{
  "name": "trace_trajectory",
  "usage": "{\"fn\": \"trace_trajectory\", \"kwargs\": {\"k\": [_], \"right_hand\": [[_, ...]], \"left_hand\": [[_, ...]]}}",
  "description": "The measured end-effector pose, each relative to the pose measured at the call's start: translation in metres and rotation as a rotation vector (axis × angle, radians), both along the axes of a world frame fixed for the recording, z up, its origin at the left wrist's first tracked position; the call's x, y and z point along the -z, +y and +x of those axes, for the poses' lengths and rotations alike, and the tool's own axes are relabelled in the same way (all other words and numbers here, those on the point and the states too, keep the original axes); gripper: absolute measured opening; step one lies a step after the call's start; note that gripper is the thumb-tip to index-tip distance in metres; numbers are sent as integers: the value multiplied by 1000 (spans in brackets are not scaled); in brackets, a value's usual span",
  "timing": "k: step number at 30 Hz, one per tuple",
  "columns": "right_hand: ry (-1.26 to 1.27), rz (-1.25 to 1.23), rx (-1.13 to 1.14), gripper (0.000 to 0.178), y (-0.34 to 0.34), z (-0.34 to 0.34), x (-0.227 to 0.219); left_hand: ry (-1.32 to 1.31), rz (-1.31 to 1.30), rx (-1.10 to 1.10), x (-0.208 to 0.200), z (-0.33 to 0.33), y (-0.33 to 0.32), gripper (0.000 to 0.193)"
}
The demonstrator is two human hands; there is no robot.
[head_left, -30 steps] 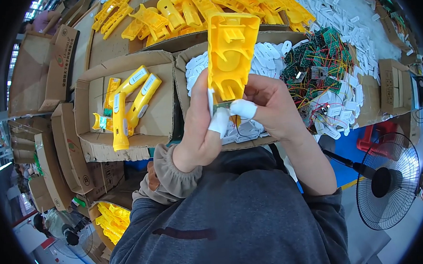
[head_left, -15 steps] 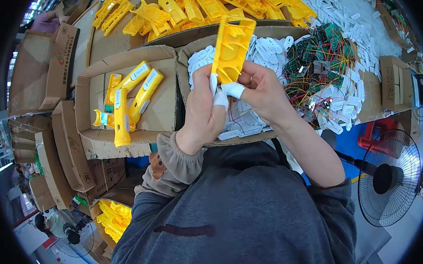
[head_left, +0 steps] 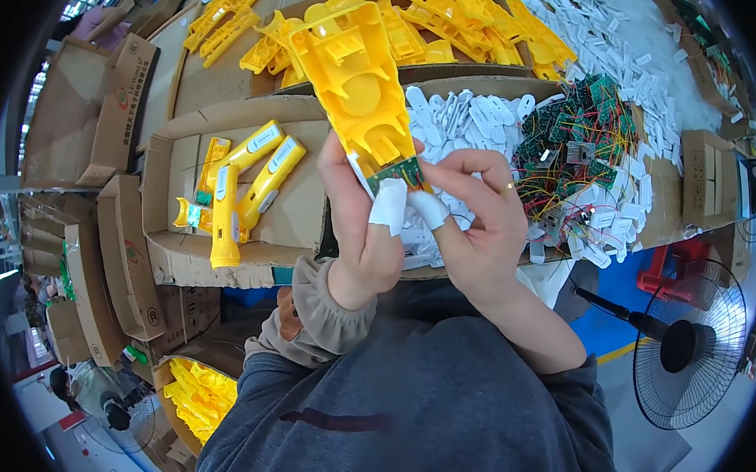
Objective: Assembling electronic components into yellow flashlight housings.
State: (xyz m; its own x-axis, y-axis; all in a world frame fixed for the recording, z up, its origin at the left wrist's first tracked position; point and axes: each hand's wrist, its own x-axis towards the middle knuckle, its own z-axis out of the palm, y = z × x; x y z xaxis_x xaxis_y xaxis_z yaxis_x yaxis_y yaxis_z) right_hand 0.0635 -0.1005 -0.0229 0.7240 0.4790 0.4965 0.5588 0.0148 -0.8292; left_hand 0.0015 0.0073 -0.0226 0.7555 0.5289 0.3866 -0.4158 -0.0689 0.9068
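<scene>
I see both hands clamped on the yellow housing shell point(head_left: 355, 83), its long axis running up and away; the left hand point(head_left: 362, 228) grips its base, and the right hand point(head_left: 471, 222) pinches what looks like a green circuit board point(head_left: 394, 174) there.

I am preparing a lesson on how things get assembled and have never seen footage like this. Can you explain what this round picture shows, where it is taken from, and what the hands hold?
The picture comes from a wide fisheye camera worn on a person's head, looking down, so straight edges bend near the rim. There is no machine: two bare hands work. The left hand and right hand, some fingertips wrapped in white tape, together hold a yellow plastic shell half with a small green circuit board at its lower end. Below lie an open cardboard box with finished yellow handheld devices, white plastic pieces, wired green circuit boards and more yellow shells.
</scene>
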Motion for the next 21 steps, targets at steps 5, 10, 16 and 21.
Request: {"fn": "trace_trajectory", "kwargs": {"k": [5,10,16,21], "right_hand": [[100,225,6,28,4,-5,9],[37,239,-11,30,-2,1,10],[-551,79,-3,36,-11,18,-1],[-564,39,-8,37,-14,22,-6]], "left_hand": [[11,-175,116,-13,-2,-5,51],[-28,-236,279,-14,-3,-2,55],[110,-439,156,-19,0,-12,57],[131,-377,266,-22,-2,-8,62]]}}
